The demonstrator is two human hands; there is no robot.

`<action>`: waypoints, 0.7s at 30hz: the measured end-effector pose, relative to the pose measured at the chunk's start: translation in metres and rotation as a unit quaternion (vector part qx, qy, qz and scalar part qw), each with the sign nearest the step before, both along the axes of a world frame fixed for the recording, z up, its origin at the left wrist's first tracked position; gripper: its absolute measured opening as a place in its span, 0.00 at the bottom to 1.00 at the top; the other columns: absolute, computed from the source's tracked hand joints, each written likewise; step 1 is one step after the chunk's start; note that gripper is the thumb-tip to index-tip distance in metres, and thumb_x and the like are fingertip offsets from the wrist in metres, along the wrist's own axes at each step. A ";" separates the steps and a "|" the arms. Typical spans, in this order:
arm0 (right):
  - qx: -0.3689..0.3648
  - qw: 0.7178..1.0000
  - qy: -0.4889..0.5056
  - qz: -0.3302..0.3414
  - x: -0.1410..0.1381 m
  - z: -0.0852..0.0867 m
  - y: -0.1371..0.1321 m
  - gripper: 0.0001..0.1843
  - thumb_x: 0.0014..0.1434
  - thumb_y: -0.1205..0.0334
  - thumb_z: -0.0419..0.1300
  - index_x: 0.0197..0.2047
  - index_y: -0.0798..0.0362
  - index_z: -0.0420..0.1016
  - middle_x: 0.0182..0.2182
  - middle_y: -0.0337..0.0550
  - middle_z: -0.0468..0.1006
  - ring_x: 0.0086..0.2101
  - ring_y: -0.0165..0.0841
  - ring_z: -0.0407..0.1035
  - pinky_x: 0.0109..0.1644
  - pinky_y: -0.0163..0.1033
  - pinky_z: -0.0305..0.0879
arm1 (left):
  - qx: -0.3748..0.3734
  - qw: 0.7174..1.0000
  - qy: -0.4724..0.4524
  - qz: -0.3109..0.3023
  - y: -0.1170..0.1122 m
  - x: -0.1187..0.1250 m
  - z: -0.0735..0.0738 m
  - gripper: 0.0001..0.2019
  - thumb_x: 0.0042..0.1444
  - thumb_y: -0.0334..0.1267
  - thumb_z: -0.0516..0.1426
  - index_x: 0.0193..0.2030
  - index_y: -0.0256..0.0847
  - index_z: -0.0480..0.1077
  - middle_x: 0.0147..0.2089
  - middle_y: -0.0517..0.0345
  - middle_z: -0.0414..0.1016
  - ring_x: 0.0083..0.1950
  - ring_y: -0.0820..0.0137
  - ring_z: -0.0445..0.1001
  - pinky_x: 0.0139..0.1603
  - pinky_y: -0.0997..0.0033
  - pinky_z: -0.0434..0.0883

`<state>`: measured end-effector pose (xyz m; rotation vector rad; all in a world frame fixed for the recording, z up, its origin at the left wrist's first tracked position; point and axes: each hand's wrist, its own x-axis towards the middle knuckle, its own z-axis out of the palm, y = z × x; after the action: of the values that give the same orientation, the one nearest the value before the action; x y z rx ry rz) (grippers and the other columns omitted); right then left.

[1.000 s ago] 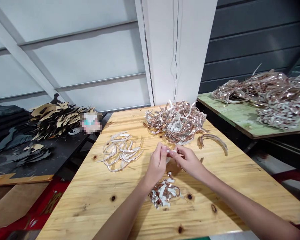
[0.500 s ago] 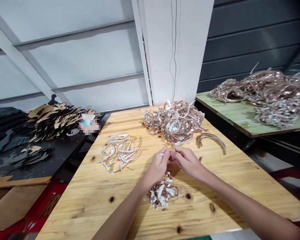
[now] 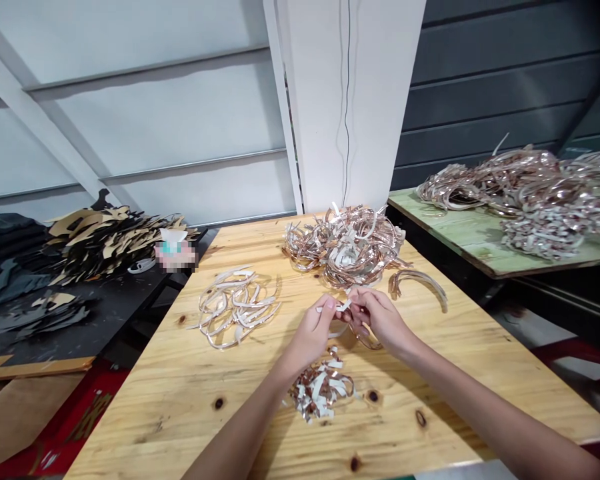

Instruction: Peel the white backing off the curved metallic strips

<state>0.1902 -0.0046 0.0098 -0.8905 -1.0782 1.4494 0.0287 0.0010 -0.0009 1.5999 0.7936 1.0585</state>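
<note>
My left hand and my right hand meet above the middle of a wooden table. Both pinch one thin curved strip, white on one side and shiny copper on the other; its lower end hangs under my right hand. Just below my hands lies a small heap of short peeled scraps. A flat bunch of pale curved strips lies to the left. A large tangle of copper-coloured strips sits behind my hands.
A single bundle of curved strips lies right of the tangle. A green-topped table at the right holds a bigger mound of strips. A black bench at the left carries tan and grey cut shapes. A white pillar stands behind.
My hands stayed together at the table's middle, working the strip between the fingertips. A loop of strip now hangs below my right hand. The camera view shifted slightly.
</note>
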 end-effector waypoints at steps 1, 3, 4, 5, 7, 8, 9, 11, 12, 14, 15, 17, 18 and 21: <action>-0.009 1.000 0.025 -0.002 0.000 0.000 0.000 0.15 0.57 0.57 0.59 0.22 0.50 0.63 0.15 0.31 0.58 0.18 0.28 0.57 0.17 0.31 0.50 | -0.005 1.000 -0.010 0.002 0.001 0.000 -0.002 0.18 0.71 0.51 0.49 0.36 0.42 0.68 0.36 0.57 0.71 0.40 0.66 0.69 0.47 0.68 0.68; -0.031 0.997 0.075 -0.002 0.001 0.002 0.000 0.15 0.56 0.58 0.61 0.22 0.50 0.62 0.15 0.30 0.56 0.17 0.27 0.55 0.17 0.30 0.50 | -0.019 0.999 -0.031 0.004 0.001 0.000 -0.004 0.17 0.70 0.52 0.50 0.36 0.42 0.68 0.36 0.57 0.71 0.41 0.66 0.70 0.48 0.68 0.69; -0.044 0.994 0.096 0.001 0.001 0.003 0.000 0.15 0.56 0.59 0.61 0.22 0.50 0.62 0.15 0.30 0.55 0.17 0.26 0.52 0.16 0.29 0.49 | -0.029 0.999 -0.044 0.003 0.002 0.001 -0.005 0.17 0.70 0.52 0.51 0.36 0.42 0.68 0.36 0.56 0.71 0.41 0.66 0.70 0.49 0.67 0.69; -0.057 0.992 0.116 0.005 0.002 0.005 0.000 0.14 0.55 0.59 0.62 0.22 0.51 0.63 0.15 0.29 0.55 0.16 0.24 0.49 0.16 0.28 0.49 | -0.040 0.998 -0.056 0.000 0.002 0.001 -0.006 0.17 0.70 0.52 0.51 0.37 0.42 0.69 0.37 0.56 0.71 0.42 0.66 0.71 0.50 0.66 0.70; -0.077 0.986 0.150 0.006 0.003 0.009 0.000 0.14 0.55 0.60 0.63 0.23 0.51 0.63 0.15 0.28 0.54 0.16 0.23 0.45 0.15 0.26 0.48 | -0.065 0.994 -0.082 -0.013 0.001 0.003 -0.006 0.17 0.69 0.53 0.52 0.38 0.41 0.69 0.38 0.55 0.73 0.43 0.65 0.73 0.52 0.64 0.71; -0.081 0.983 0.166 0.002 0.004 0.011 0.000 0.14 0.55 0.61 0.63 0.23 0.51 0.63 0.15 0.27 0.53 0.17 0.23 0.45 0.15 0.26 0.48 | -0.079 0.992 -0.098 -0.020 0.001 0.004 -0.006 0.17 0.68 0.53 0.53 0.38 0.40 0.69 0.38 0.54 0.73 0.43 0.65 0.74 0.52 0.64 0.72; -0.081 0.980 0.182 -0.004 0.005 0.012 0.000 0.14 0.55 0.61 0.64 0.23 0.51 0.63 0.15 0.27 0.53 0.17 0.24 0.46 0.14 0.25 0.47 | -0.093 0.989 -0.116 -0.027 0.000 0.005 -0.005 0.18 0.68 0.53 0.54 0.37 0.40 0.68 0.37 0.54 0.74 0.43 0.65 0.75 0.52 0.63 0.72; -0.077 0.973 0.218 -0.010 0.007 0.015 0.001 0.15 0.55 0.62 0.64 0.23 0.51 0.62 0.15 0.27 0.52 0.17 0.25 0.47 0.13 0.25 0.47 | -0.118 0.981 -0.151 -0.037 0.000 0.007 -0.004 0.18 0.66 0.54 0.56 0.35 0.40 0.67 0.36 0.56 0.74 0.42 0.65 0.77 0.51 0.63 0.74; -0.075 0.968 0.238 -0.008 0.008 0.015 0.001 0.15 0.55 0.63 0.64 0.22 0.51 0.62 0.14 0.27 0.52 0.17 0.25 0.47 0.12 0.25 0.47 | -0.131 0.977 -0.165 -0.039 -0.001 0.008 -0.004 0.19 0.65 0.54 0.57 0.34 0.40 0.66 0.35 0.56 0.74 0.42 0.65 0.78 0.50 0.63 0.75; -0.076 0.958 0.277 0.004 0.011 0.016 0.003 0.16 0.55 0.64 0.64 0.22 0.51 0.62 0.14 0.27 0.51 0.17 0.25 0.46 0.11 0.25 0.47 | -0.155 0.970 -0.182 -0.044 -0.001 0.009 -0.004 0.20 0.62 0.56 0.60 0.32 0.40 0.65 0.34 0.57 0.74 0.39 0.66 0.79 0.48 0.64 0.76; -0.078 0.953 0.293 0.010 0.012 0.016 0.004 0.16 0.55 0.65 0.64 0.22 0.51 0.62 0.14 0.27 0.51 0.17 0.24 0.46 0.10 0.25 0.47 | -0.167 0.967 -0.187 -0.049 -0.001 0.010 -0.004 0.21 0.60 0.57 0.61 0.33 0.40 0.65 0.33 0.57 0.75 0.39 0.66 0.80 0.47 0.64 0.76; -0.083 0.943 0.321 0.018 0.014 0.017 0.005 0.15 0.56 0.66 0.64 0.23 0.51 0.62 0.14 0.27 0.52 0.16 0.24 0.46 0.10 0.25 0.47 | -0.185 0.963 -0.190 -0.057 -0.001 0.011 -0.004 0.22 0.59 0.58 0.62 0.34 0.39 0.67 0.34 0.54 0.78 0.38 0.65 0.81 0.45 0.64 0.77; -0.087 0.938 0.334 0.021 0.016 0.017 0.005 0.15 0.56 0.67 0.64 0.23 0.51 0.62 0.15 0.27 0.52 0.16 0.24 0.46 0.10 0.25 0.48 | -0.190 0.962 -0.188 -0.058 0.000 0.011 -0.004 0.22 0.59 0.59 0.62 0.35 0.38 0.68 0.35 0.52 0.79 0.38 0.65 0.81 0.46 0.64 0.77; -0.100 0.923 0.372 0.021 0.019 0.019 0.006 0.16 0.57 0.69 0.63 0.25 0.50 0.59 0.16 0.27 0.53 0.16 0.23 0.47 0.11 0.25 0.49 | -0.201 0.962 -0.173 -0.066 0.001 0.011 -0.006 0.24 0.61 0.60 0.59 0.36 0.36 0.70 0.40 0.45 0.82 0.41 0.64 0.82 0.48 0.64 0.77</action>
<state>0.2088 0.0018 0.0285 -0.3756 -0.3815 1.7460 0.0400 0.0015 -0.0067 1.0707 0.6077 0.9708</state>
